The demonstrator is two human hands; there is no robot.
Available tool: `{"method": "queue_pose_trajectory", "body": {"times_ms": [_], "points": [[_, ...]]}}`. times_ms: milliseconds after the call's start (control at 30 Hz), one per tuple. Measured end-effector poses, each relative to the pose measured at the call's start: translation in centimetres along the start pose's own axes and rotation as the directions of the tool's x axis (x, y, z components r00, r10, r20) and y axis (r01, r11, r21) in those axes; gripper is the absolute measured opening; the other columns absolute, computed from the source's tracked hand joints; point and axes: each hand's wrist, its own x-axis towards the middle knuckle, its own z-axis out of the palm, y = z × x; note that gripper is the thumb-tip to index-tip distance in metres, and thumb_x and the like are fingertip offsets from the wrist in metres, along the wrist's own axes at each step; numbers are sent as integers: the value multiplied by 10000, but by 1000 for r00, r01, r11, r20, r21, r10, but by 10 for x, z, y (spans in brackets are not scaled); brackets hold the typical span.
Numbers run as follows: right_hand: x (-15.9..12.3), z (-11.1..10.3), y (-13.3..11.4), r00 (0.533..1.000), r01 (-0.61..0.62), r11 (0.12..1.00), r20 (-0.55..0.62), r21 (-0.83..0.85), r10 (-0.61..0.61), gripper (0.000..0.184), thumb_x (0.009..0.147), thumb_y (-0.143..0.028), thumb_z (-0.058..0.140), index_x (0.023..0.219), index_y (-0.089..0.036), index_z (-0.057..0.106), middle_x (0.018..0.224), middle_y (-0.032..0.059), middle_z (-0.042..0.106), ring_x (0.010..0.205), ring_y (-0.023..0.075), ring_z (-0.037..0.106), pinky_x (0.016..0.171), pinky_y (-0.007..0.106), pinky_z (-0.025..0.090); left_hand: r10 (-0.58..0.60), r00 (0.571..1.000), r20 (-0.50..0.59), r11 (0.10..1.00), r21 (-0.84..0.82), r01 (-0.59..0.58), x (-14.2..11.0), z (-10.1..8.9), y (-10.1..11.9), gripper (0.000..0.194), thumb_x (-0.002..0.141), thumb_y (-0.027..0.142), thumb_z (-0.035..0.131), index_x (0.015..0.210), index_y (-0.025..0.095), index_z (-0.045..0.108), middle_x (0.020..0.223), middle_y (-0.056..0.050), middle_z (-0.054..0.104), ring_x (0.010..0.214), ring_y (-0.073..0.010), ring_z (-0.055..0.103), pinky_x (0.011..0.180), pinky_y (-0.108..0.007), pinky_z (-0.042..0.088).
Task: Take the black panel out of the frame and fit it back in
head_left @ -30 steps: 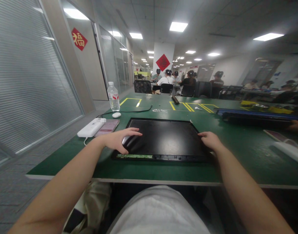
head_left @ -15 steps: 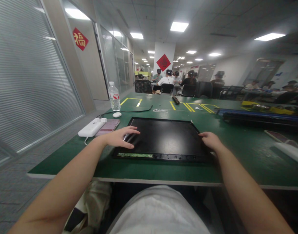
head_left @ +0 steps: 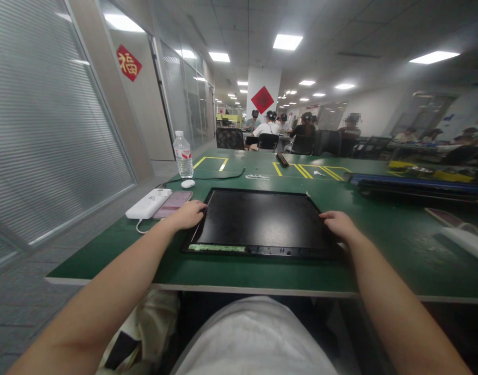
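A black monitor screen lies flat on the green table, glossy side up, inside a thin dark frame. Along its near edge runs a strip with a green circuit board exposed at the left. My left hand is closed on the screen's left edge, with its fingertips at the frame. On the opposite side my right hand grips the right edge, thumb and fingers together. The undersides of both edges are hidden.
Left of the screen are a white power bank, a phone, a white oval object and a water bottle. A long dark panel lies to the right. People sit at tables beyond.
My left hand has moved left from above the screen and closed on its left edge. My right hand stays on the right edge.
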Motion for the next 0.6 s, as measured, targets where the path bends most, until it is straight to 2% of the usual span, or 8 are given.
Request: {"method": "queue_pose_trajectory", "body": {"times_ms": [167, 367, 600], "points": [[-2, 0, -1, 996, -83, 994, 45, 76, 79, 490, 673, -46, 549, 1105, -143, 760, 847, 83, 752, 611, 169, 645, 617, 259, 499, -4, 1000, -13, 1000, 27, 5, 1, 1, 2, 554, 812, 198, 412, 1302, 79, 641, 1355, -185, 625, 1255, -296, 579, 1104, -380, 406], [-5, -2, -5, 997, -73, 994, 17, 78, 72, 452, 665, -53, 557, 1048, -146, 777, 764, 67, 732, 575, 154, 616, 572, 241, 474, 13, 1000, -15, 1000, 4, -13, 3, 2, 2, 544, 804, 213, 443, 1292, 96, 652, 1313, -183, 640, 1239, -306, 580, 1108, -386, 395], [-6, -3, -4, 993, -117, 982, 47, 147, 111, 451, 673, -72, 559, 1068, -125, 769, 737, 71, 722, 555, 159, 607, 589, 260, 476, 33, 999, -29, 999, 2, -33, 4, 4, -1, 543, 795, 226, 453, 1293, 147, 655, 1291, -152, 655, 1207, -306, 589, 1087, -408, 416]]}}
